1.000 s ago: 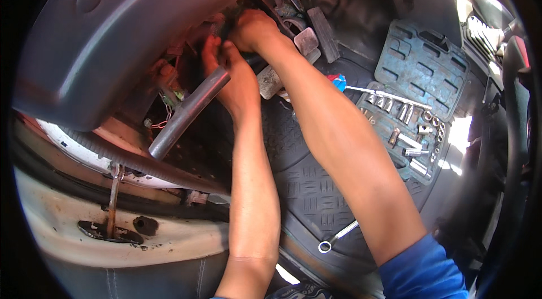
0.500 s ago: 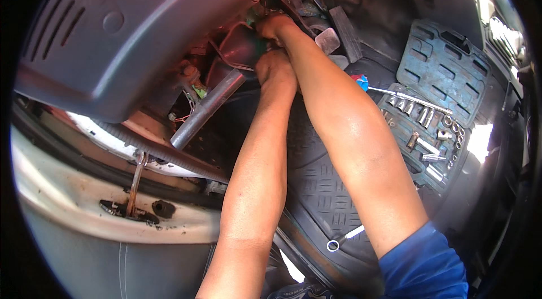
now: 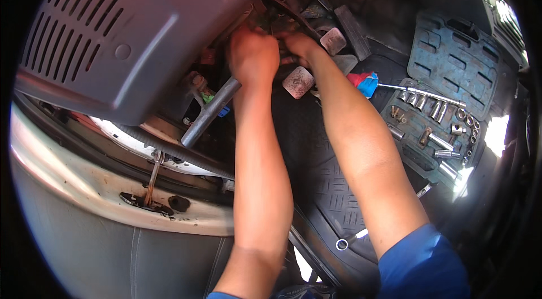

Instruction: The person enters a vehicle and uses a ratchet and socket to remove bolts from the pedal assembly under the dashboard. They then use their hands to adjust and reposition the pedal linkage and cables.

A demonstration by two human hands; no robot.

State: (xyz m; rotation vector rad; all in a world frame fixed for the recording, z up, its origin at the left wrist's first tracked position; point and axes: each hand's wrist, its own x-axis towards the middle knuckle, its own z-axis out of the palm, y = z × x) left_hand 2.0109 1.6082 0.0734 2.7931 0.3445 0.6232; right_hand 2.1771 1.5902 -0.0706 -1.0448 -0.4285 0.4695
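Both my arms reach in beneath the dashboard panel [image 3: 144, 53]. My left hand [image 3: 252, 55] is up among the dark parts under it, blurred, its fingers hidden behind the wrist. To its right, my right hand [image 3: 298, 47] sits in shadow near the pedals, and its fingers are too dark to make out. Whether either hand grips anything does not show. A worn pedal pad [image 3: 298, 82] lies just below my right hand, with a second pedal pad [image 3: 333, 41] beside it. A grey metal tube [image 3: 212, 111] slants down next to my left wrist.
On the right lies an open socket set case [image 3: 454, 64] with sockets, and a long-handled ratchet [image 3: 423, 94] across it. A red and blue bundle [image 3: 364, 83] touches my right forearm. A ring spanner [image 3: 342, 245] rests on the ribbed floor mat [image 3: 333, 194]. The door sill [image 3: 90, 191] runs along the left.
My hands have come apart: the left moved left and upward, the right slightly right and down. A pedal pad now shows between my arms. The whole view has shifted a little.
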